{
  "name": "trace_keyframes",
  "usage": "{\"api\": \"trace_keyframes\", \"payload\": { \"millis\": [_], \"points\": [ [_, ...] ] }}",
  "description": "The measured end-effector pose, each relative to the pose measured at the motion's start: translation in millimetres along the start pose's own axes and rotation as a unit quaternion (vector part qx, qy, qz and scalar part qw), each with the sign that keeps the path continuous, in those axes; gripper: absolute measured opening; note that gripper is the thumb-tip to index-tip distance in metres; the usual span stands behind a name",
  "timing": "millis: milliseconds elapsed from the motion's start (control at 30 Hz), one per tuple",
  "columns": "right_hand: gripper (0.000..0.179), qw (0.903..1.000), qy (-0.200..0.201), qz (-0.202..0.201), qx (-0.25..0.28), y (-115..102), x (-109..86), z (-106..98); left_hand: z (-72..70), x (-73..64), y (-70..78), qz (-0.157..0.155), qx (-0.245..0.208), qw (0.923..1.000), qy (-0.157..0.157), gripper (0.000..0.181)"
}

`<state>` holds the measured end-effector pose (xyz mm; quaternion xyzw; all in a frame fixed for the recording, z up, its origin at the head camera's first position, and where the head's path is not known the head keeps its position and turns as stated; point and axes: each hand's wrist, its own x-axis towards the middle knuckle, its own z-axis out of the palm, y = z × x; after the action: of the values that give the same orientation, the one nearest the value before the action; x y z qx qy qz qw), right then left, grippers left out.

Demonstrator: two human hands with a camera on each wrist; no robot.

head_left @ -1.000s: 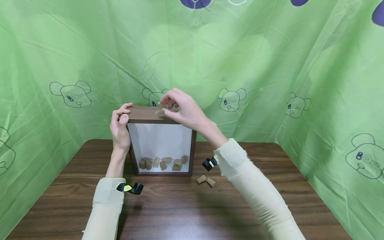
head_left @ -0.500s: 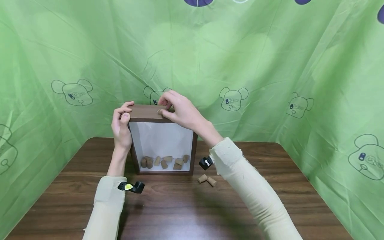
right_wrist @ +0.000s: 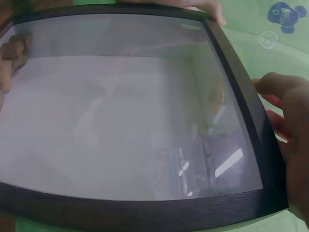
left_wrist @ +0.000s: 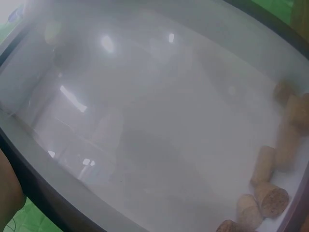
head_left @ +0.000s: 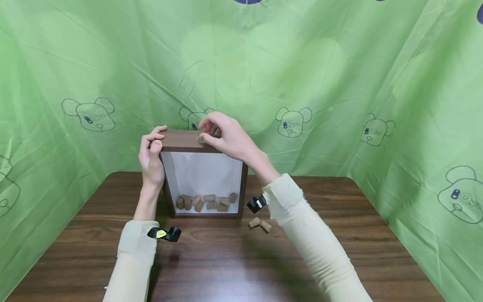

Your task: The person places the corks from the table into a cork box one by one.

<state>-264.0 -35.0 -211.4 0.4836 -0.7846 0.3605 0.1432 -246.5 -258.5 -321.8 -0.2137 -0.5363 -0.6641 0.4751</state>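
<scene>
A brown-framed shadow box (head_left: 181,140) with a clear front and white back stands upright on the table. Several corks (head_left: 222,206) lie along its bottom inside; in the left wrist view these corks (left_wrist: 273,200) are bunched at the right. My left hand (head_left: 150,161) grips the box's top left corner, thumb at the front edge and fingers over the top. Above the box's top, at a pale round opening (head_left: 200,139), my right hand (head_left: 232,138) hovers with thumb and fingers loosely bent and apart. Nothing shows between them. In the right wrist view, this hand (right_wrist: 294,111) is beside the frame's edge.
Two loose corks (head_left: 266,226) lie on the wooden table (head_left: 211,260) just right of the box's base. A green curtain (head_left: 324,75) with bear drawings hangs behind and at both sides.
One more cork appears among those inside the box, and some of the middle ones have shifted. My right hand stays near the opening; my left hand keeps its hold on the corner.
</scene>
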Motion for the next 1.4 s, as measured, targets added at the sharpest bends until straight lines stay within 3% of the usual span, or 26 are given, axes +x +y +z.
{"api": "trace_keyframes", "payload": {
  "millis": [267, 500, 767, 1167, 1400],
  "points": [
    [0.018, 0.9993, 0.011, 0.015, 0.033, -3, -9.7, -5, 1.7, -0.3, 1.2, -0.008, -0.002, 1.0, 0.003, 0.023],
    [0.019, 0.9997, 0.012, 0.018, 0.01, -9, -23.5, -8, -1.1, -0.2, 0.3, -0.004, 0.0, 1.0, 0.002, 0.024],
    [0.013, 0.999, 0.041, -0.004, -0.018, -15, -55.5, -14, -0.6, 0.6, 1.2, 0.0, 0.006, 1.0, 0.001, 0.022],
    [0.007, 0.9966, 0.07, -0.041, -0.013, -2, -100.9, -22, 0.3, 1.8, 0.2, -0.001, 0.002, 1.0, -0.002, 0.022],
    [0.009, 0.9972, 0.067, -0.02, -0.025, 10, -123.7, -17, -0.4, 1.4, -1.9, -0.001, 0.002, 1.0, -0.002, 0.02]
  ]
}}
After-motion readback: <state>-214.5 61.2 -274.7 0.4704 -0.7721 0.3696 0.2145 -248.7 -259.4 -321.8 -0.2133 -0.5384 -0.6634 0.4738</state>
